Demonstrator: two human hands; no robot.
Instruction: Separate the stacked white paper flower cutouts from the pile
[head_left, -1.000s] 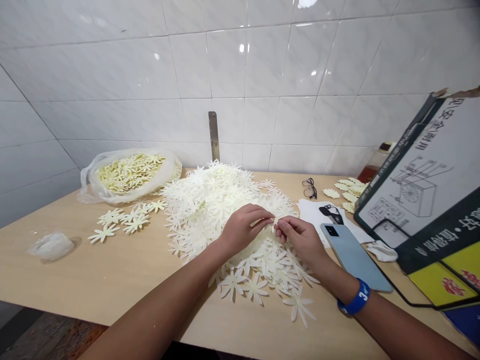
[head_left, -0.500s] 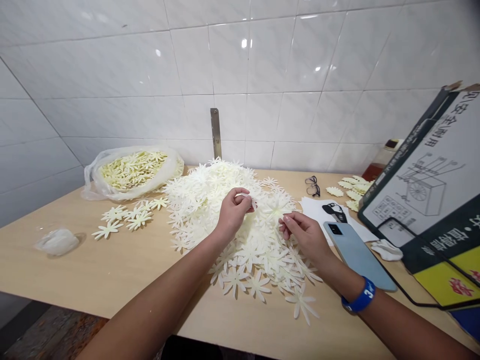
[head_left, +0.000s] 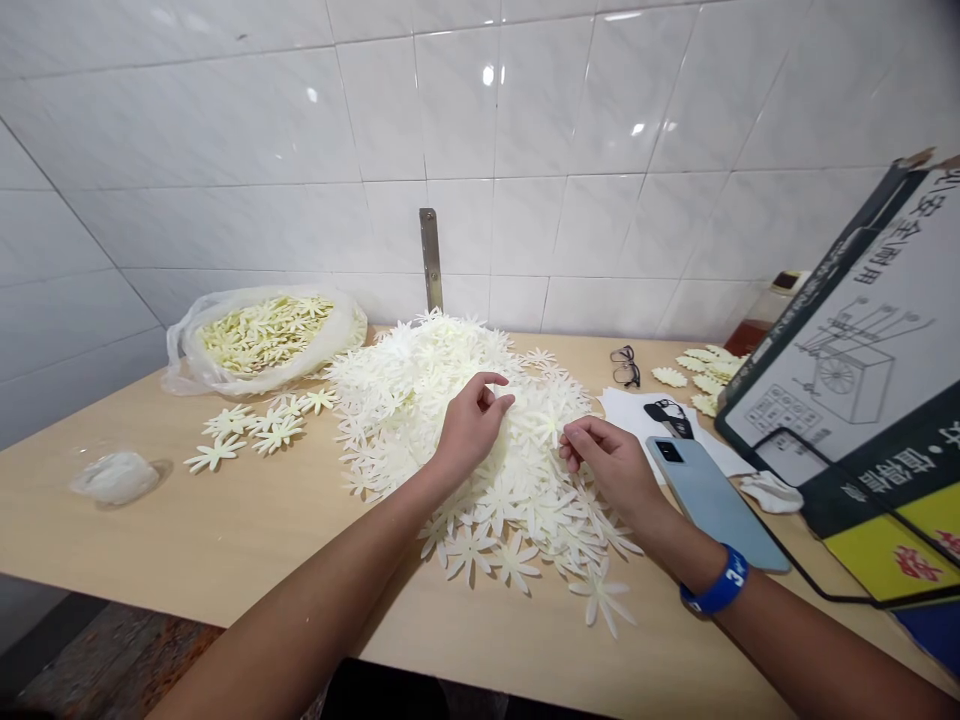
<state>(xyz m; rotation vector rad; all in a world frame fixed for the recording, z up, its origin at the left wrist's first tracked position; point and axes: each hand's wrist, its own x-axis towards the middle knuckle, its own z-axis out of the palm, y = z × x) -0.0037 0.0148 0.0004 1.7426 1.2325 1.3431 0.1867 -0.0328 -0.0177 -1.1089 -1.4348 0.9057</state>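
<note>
A large heap of cream-white foam flower cut-outs [head_left: 450, 400] covers the middle of the wooden table. My left hand [head_left: 472, 425] hovers over the heap with its fingers loosely curled, and nothing shows in it. My right hand [head_left: 607, 460] rests at the heap's right side, its fingertips drawn together among the petals. Whether those fingers pinch a cut-out, I cannot tell. A loose cut-out [head_left: 600, 597] lies apart from the heap, near my right wrist.
A light blue smartphone [head_left: 712, 505] lies right of my right hand, on white paper [head_left: 637, 425]. Further back are glasses [head_left: 625, 366]. A plastic bag of yellowish flowers [head_left: 262, 335] stands back left, and a printed carton [head_left: 847, 340] leans at right.
My left hand has dropped toward the heap and its fingers have opened from their earlier pinch. My right hand has stayed near the heap's right side. The view has shifted slightly.
</note>
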